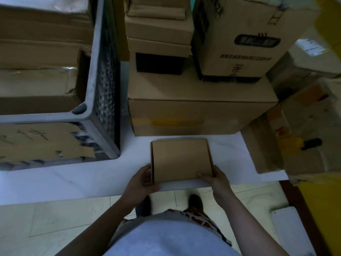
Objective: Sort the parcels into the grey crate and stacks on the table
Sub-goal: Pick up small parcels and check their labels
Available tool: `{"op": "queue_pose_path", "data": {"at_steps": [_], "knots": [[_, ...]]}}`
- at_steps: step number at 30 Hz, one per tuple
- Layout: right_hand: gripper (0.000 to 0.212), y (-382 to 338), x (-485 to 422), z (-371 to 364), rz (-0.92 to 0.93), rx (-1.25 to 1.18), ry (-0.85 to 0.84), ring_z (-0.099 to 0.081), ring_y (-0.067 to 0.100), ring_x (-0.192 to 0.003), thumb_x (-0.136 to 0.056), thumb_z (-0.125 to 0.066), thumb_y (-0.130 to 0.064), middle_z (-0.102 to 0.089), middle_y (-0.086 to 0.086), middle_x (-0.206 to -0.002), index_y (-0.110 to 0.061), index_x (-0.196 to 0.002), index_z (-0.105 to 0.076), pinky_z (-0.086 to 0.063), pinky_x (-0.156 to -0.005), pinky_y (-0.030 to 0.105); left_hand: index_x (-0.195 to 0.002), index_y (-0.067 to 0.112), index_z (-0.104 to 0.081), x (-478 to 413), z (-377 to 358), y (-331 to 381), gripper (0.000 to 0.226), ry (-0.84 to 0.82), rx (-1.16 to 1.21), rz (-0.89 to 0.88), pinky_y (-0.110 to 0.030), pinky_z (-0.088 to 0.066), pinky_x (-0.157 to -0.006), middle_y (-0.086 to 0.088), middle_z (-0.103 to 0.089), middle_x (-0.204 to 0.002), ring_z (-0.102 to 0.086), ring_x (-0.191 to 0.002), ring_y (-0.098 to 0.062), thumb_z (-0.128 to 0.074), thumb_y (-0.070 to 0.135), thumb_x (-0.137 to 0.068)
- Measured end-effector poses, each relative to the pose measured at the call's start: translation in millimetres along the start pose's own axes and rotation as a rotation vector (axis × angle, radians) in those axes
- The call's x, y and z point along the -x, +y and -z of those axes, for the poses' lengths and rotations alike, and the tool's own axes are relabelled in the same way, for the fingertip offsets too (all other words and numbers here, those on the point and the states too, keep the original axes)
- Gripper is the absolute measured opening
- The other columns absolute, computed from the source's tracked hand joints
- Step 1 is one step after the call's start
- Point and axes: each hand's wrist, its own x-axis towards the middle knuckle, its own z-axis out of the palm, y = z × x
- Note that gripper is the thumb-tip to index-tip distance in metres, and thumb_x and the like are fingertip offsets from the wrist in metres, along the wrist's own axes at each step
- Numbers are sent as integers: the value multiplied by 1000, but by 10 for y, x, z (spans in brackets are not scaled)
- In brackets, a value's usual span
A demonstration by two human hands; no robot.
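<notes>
Both the left hand [142, 179] and right hand [214, 179] are gripping opposite edges of a small flat brown cardboard parcel [181, 159] at six o'clock on the white table [92, 174]. Placing is seemingly pending; next it is needing carrying to the grey slatted plastic crate [103, 71] at ten o'clock or the cardboard box stack [199, 111] at twelve.

A parcel-sorting storeroom: cardboard cartons [201, 115] stacked at twelve o'clock on a white table [73, 179], a grey crate [93, 71] packed with boxes [36, 85] at ten, more cartons [304, 137] heaped at three.
</notes>
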Motion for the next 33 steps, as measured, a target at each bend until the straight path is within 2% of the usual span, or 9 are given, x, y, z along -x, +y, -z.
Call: {"op": "queue_pose_path", "data": {"at_steps": [2, 5, 9, 13, 17, 21, 23, 27, 33], "knots": [[53, 13, -17, 55, 19, 24, -34, -63, 14, -107, -79, -81, -11, -69, 0, -118, -18, -127, -60, -48, -85, 24, -136, 23, -52, 10, -53, 26, 76, 43, -27, -20, -23, -55, -87, 3, -67, -121, -65, -111, -12, -87, 3, -72], [58, 23, -40, 170, 43, 34, -74, -63, 12, -107, -78, -81, -7, -68, -3, -118, -23, -129, -57, -49, -87, 23, -135, 28, -54, 77, -191, 51, 80, 151, -70, -63, -38, -55, -95, 4, -67, -123, -64, -113, -15, -90, 28, -64], [62, -17, -95, 298, 80, 32, -153, -61, 14, -111, -82, -74, -1, -66, -4, -123, -28, -134, -53, -51, -91, 30, -137, 28, -53, 145, -402, 112, 63, 246, 9, -95, -38, -57, -90, 2, -69, -116, -66, -106, -16, -77, 3, -84], [62, -130, -134, 457, 125, 54, -216, -62, 17, -112, -84, -69, 4, -67, -7, -121, -38, -128, -54, -55, -94, 41, -142, 27, -50, 232, -623, 176, 63, 309, 146, -89, -32, -57, -80, 1, -72, -110, -68, -98, -16, -65, -6, -90], [69, -237, -126, 584, 200, 77, -247, -62, 14, -113, -84, -73, -1, -65, -8, -125, -32, -141, -48, -56, -86, 31, -142, 34, -46, 299, -817, 219, 63, 393, 202, -126, -33, -57, -83, 4, -69, -116, -66, -104, -15, -61, -4, -94], [79, -290, -24, 625, 255, 44, -249, -63, 4, -108, -86, -73, -5, -60, -19, -127, -40, -147, -38, -58, -86, 29, -143, 46, -41, 360, -890, 229, 63, 396, 180, -164, -43, -56, -93, 0, -66, -120, -65, -108, -19, -62, 9, -97], [75, -297, 29, 605, 272, 36, -243, -66, 4, -104, -87, -72, -8, -62, -19, -126, -41, -146, -40, -59, -81, 27, -143, 47, -40, 392, -827, 231, 64, 388, 129, -196, -40, -57, -93, 5, -68, -120, -67, -105, -14, -66, 13, -95], [75, -275, 159, 492, 287, 49, -160, -67, 10, -104, -91, -68, -9, -61, -13, -132, -41, -150, -35, -58, -88, 35, -144, 41, -36, 412, -749, 304, 69, 418, 12, -293, -13, -52, -85, 16, -63, -122, -63, -103, 6, -67, 7, -92], [76, -330, 295, 269, 357, 158, -116, -65, -2, -100, -95, -63, -17, -51, -19, -137, -44, -154, -22, -52, -101, 42, -145, 44, -25, 396, -535, 323, 70, 445, -171, -405, -6, -46, -76, 5, -58, -106, -60, -92, 4, -64, 14, -95]]}}
